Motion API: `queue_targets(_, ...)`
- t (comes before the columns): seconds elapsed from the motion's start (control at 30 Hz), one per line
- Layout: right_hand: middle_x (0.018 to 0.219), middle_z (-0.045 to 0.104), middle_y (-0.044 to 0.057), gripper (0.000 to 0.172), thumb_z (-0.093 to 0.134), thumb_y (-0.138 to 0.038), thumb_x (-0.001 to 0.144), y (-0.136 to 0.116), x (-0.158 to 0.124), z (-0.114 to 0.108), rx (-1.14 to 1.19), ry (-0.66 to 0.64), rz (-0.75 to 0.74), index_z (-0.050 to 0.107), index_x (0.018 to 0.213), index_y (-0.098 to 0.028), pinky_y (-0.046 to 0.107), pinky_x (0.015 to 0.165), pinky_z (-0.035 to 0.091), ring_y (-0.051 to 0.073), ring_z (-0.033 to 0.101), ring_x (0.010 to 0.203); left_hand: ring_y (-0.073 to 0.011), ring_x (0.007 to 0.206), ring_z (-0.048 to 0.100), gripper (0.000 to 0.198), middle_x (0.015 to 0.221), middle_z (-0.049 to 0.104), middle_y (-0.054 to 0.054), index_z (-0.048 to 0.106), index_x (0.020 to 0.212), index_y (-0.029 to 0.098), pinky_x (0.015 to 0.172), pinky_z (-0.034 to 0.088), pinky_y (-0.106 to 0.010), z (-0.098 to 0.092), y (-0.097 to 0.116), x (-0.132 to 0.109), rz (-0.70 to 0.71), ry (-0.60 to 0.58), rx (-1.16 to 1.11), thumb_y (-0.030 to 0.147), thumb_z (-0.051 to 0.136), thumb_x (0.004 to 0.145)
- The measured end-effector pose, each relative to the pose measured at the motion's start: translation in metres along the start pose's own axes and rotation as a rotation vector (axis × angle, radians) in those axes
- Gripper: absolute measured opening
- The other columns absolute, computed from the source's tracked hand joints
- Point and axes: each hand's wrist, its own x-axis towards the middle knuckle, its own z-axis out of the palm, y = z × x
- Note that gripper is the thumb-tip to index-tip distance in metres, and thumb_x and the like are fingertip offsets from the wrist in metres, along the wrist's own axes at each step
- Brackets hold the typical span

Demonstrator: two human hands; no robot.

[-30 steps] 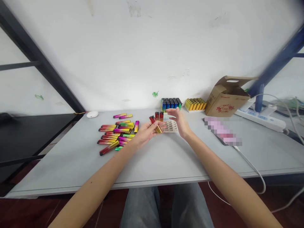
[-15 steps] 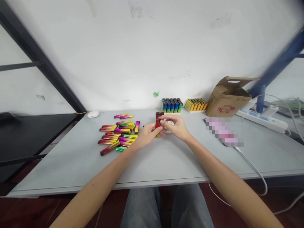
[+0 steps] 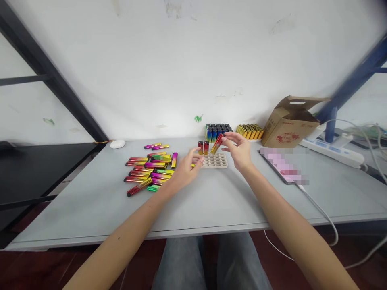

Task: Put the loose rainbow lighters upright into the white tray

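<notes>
My right hand pinches a red-and-gold lighter by its upper part, tilted above a pale tray with rows of round holes. Two more red-topped lighters stand upright at the tray's back left. Beside the tray's left side is my left hand, its index finger raised and its thumb near the tray's edge. A yellow lighter end shows between its fingers; the rest of that lighter is hidden. Further left lies a loose pile of shiny lighters in red, gold, purple and green.
Behind the tray stand a full block of blue-green lighters and a tray of yellow lighters. An open cardboard box, a power strip and a blurred phone with its cable are on the right. A white case sits at back left.
My hands have moved apart. My right hand has shifted right with a lighter now tilted, and my left hand has let go of that lighter. The holed tray has come into fuller view.
</notes>
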Motion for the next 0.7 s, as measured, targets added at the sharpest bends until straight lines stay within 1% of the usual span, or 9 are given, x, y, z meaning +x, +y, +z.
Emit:
queue_targets(0.03, 0.087, 0.066, 0.002, 0.034, 0.076, -0.041, 0.068, 0.004, 0.002, -0.001, -0.013, 0.034, -0.019, 0.064, 0.092, -0.020, 0.030, 0.063, 0.060, 0.017, 0.066, 0.079, -0.0210, 0.104, 0.064, 0.040, 0.113, 0.068, -0.008, 0.049, 0.130, 0.021, 0.091, 0.051, -0.037, -0.001, -0.001, -0.001, 0.045, -0.006, 0.111, 0.041, 0.045, 0.096)
queue_targets(0.1, 0.089, 0.066, 0.003, 0.032, 0.074, -0.041, 0.070, 0.013, 0.004, -0.001, -0.050, 0.050, -0.059, 0.063, 0.091, -0.020, 0.033, 0.068, 0.061, 0.017, 0.065, 0.082, -0.0231, 0.111, 0.061, 0.031, 0.117, 0.066, -0.009, 0.058, 0.119, 0.020, 0.097, 0.047, -0.041, -0.001, -0.005, -0.002, 0.130, -0.033, 0.306, 0.036, 0.045, 0.095)
queue_targets(0.17, 0.093, 0.066, 0.004, 0.031, 0.072, -0.041, 0.072, 0.022, 0.003, 0.001, -0.094, 0.017, -0.085, 0.062, 0.092, -0.020, 0.035, 0.071, 0.060, 0.018, 0.066, 0.082, -0.0244, 0.117, 0.057, 0.028, 0.122, 0.065, -0.010, 0.062, 0.112, 0.018, 0.102, 0.043, -0.043, 0.000, -0.008, -0.003, 0.194, -0.070, 0.440, 0.031, 0.045, 0.095)
queue_targets(0.23, 0.095, 0.067, 0.006, 0.030, 0.070, -0.041, 0.074, 0.028, 0.001, 0.004, -0.131, -0.026, -0.096, 0.061, 0.092, -0.019, 0.036, 0.074, 0.059, 0.018, 0.067, 0.081, -0.0246, 0.119, 0.056, 0.027, 0.124, 0.064, -0.010, 0.064, 0.111, 0.018, 0.104, 0.042, -0.043, 0.001, -0.010, -0.003, 0.230, -0.111, 0.511, 0.028, 0.046, 0.094)
queue_targets(0.37, 0.095, 0.069, 0.006, 0.027, 0.067, -0.040, 0.077, 0.035, 0.000, 0.005, -0.167, -0.091, -0.124, 0.060, 0.093, -0.019, 0.036, 0.077, 0.056, 0.019, 0.069, 0.080, -0.0237, 0.116, 0.059, 0.026, 0.120, 0.067, -0.010, 0.065, 0.110, 0.018, 0.101, 0.044, -0.041, 0.001, -0.010, -0.004, 0.250, -0.167, 0.539, 0.026, 0.045, 0.094)
queue_targets(0.5, 0.097, 0.068, 0.007, 0.027, 0.065, -0.039, 0.079, 0.037, 0.002, 0.002, -0.189, -0.095, -0.129, 0.059, 0.095, -0.019, 0.036, 0.079, 0.055, 0.020, 0.070, 0.084, -0.0259, 0.116, 0.059, 0.027, 0.114, 0.069, -0.010, 0.066, 0.108, 0.019, 0.098, 0.045, -0.042, -0.001, -0.008, -0.004, 0.222, -0.184, 0.543, 0.027, 0.044, 0.094)
queue_targets(0.6, 0.098, 0.069, 0.008, 0.026, 0.065, -0.038, 0.079, 0.038, 0.005, 0.000, -0.199, -0.093, -0.125, 0.059, 0.095, -0.018, 0.036, 0.078, 0.055, 0.020, 0.070, 0.083, -0.0261, 0.117, 0.058, 0.028, 0.111, 0.070, -0.009, 0.067, 0.107, 0.020, 0.099, 0.045, -0.042, 0.000, -0.008, -0.004, 0.221, -0.193, 0.545, 0.027, 0.044, 0.094)
queue_targets(0.7, 0.100, 0.069, 0.008, 0.025, 0.062, -0.037, 0.081, 0.037, 0.005, 0.000, -0.259, -0.140, -0.149, 0.061, 0.096, -0.018, 0.035, 0.075, 0.055, 0.020, 0.070, 0.083, -0.0255, 0.114, 0.059, 0.027, 0.109, 0.071, -0.007, 0.068, 0.105, 0.022, 0.098, 0.044, -0.041, 0.001, -0.010, -0.004, 0.252, -0.204, 0.557, 0.026, 0.044, 0.094)
